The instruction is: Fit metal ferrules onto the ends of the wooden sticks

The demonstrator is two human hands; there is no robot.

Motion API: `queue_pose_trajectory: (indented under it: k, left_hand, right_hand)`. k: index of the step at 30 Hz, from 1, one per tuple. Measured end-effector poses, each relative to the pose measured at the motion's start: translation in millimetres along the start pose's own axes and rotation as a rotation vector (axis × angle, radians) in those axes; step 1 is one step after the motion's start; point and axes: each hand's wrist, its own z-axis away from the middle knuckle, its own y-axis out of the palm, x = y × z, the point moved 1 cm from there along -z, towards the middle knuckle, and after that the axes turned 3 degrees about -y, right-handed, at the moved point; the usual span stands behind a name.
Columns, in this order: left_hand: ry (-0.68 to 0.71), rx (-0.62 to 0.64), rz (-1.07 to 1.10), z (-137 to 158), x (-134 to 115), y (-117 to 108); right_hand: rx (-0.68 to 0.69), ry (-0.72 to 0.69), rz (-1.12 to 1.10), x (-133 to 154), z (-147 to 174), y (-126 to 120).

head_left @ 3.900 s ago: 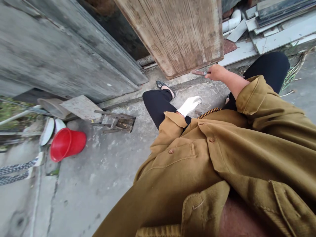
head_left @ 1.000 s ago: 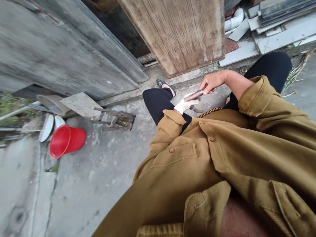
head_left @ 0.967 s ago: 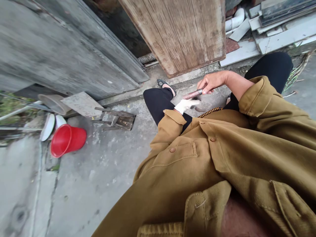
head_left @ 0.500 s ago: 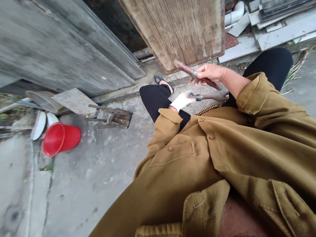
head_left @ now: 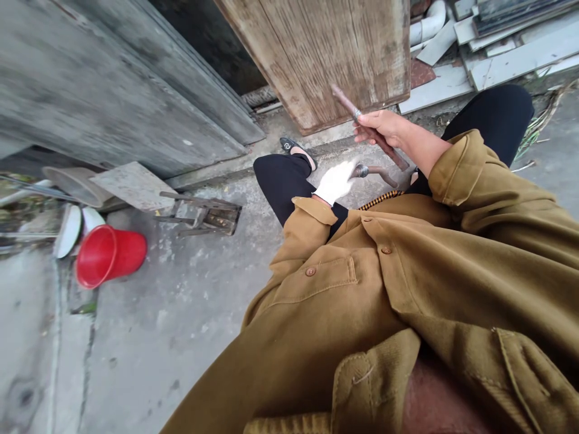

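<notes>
My left hand [head_left: 333,183], in a white glove and slightly blurred, is closed around the near end of a bent brown stick [head_left: 383,172]. A coil of grey wire [head_left: 360,171] wraps this stick just beyond my fingers. My bare right hand [head_left: 384,125] grips a straighter brown stick [head_left: 388,150] by its middle, beside a second wire binding [head_left: 357,114]. That stick slants, its upper end in front of the wooden board and its lower end pointing toward my lap. Between the two sticks there is a small gap.
A wooden board [head_left: 344,54] stands ahead of my hands. On the concrete to the left are a small wooden stool [head_left: 217,216] and a tipped red bucket [head_left: 111,256]. White slabs [head_left: 441,89] and a pipe [head_left: 429,25] lie at upper right.
The stick in my right hand has tilted more steeply, its lower end swinging nearer to me. My left hand has turned its stick, whose far end now curves down.
</notes>
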Motion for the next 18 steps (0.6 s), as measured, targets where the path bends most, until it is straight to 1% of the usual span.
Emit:
queue_pose_trajectory:
  k: [2,3,4,6,8,9,13,16,18]
  left_hand:
    - [-0.039,-0.052,0.019,1.0,-1.4,-3.7]
    - [-0.070,-0.091,0.060,1.4,-0.9,-6.0]
    - [-0.109,-0.129,0.112,1.9,0.1,-8.3]
    - [-0.194,-0.191,0.216,2.4,3.1,-11.7]
    - [-0.272,-0.221,0.310,2.3,5.7,-12.6]
    - [-0.306,-0.229,0.357,2.0,6.5,-12.2]
    - [-0.396,-0.245,0.563,-1.3,7.6,-7.8]
    - [-0.433,-0.270,0.659,-4.1,10.2,-5.9]
    - [-0.451,-0.278,0.668,-5.1,13.6,-6.0]
  right_hand:
    - [-0.071,-0.011,0.000,-4.2,-8.4,-7.4]
    - [-0.065,-0.038,0.001,-5.3,-11.7,-11.3]
    - [-0.030,-0.075,-0.002,-5.8,-14.2,-15.0]
    - [0.096,-0.157,-0.016,-4.4,-16.0,-20.4]
    - [0.205,-0.215,0.002,-0.9,-14.5,-22.8]
    - [0.236,-0.230,0.040,1.1,-13.0,-23.0]
    - [0.273,-0.265,0.230,8.8,-6.0,-20.9]
    - [0.262,-0.298,0.227,12.0,0.9,-17.8]
    - [0.295,-0.307,0.205,13.2,7.6,-13.0]
